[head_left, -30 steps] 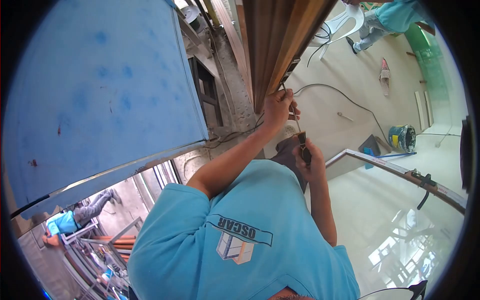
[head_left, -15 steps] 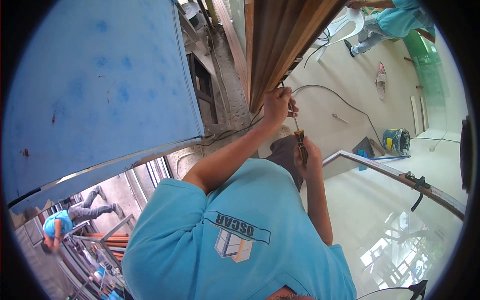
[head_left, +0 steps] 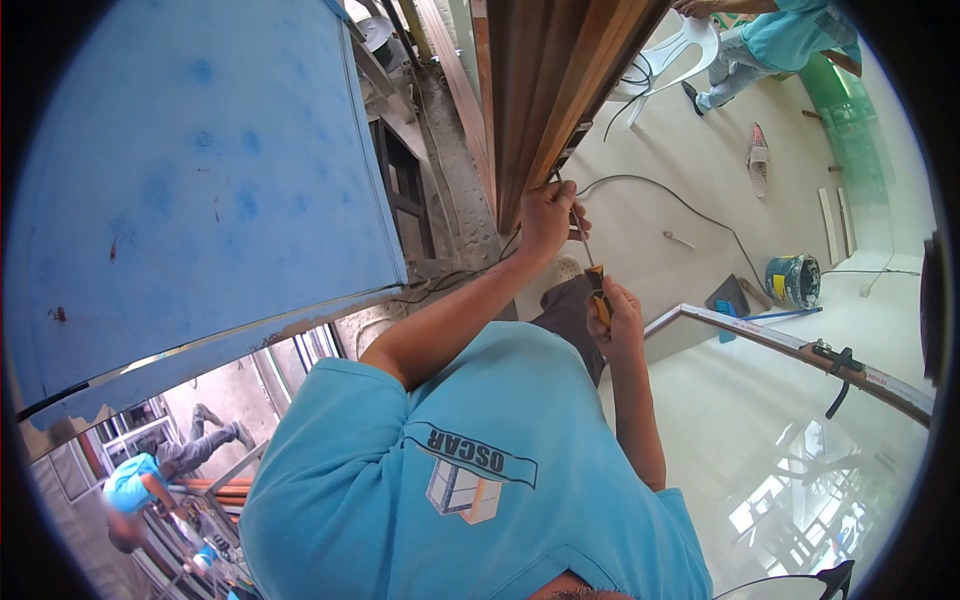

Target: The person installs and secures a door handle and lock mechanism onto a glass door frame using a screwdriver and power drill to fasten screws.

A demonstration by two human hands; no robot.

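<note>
Head view: right hand point(head_left: 618, 312) wrapped tight round the screwdriver point(head_left: 596, 285) handle, left hand point(head_left: 545, 212) pinching its shaft. The tip sits at the frame point(head_left: 540, 90) edge. Screw's hidden, so I'd guess driving isn't finished.

The word "OSCAR" is showing in dark letters on the blue shirt point(head_left: 580, 520), upside down, just beside a small logo point(head_left: 462, 494). No other text is showing clearly.
</note>
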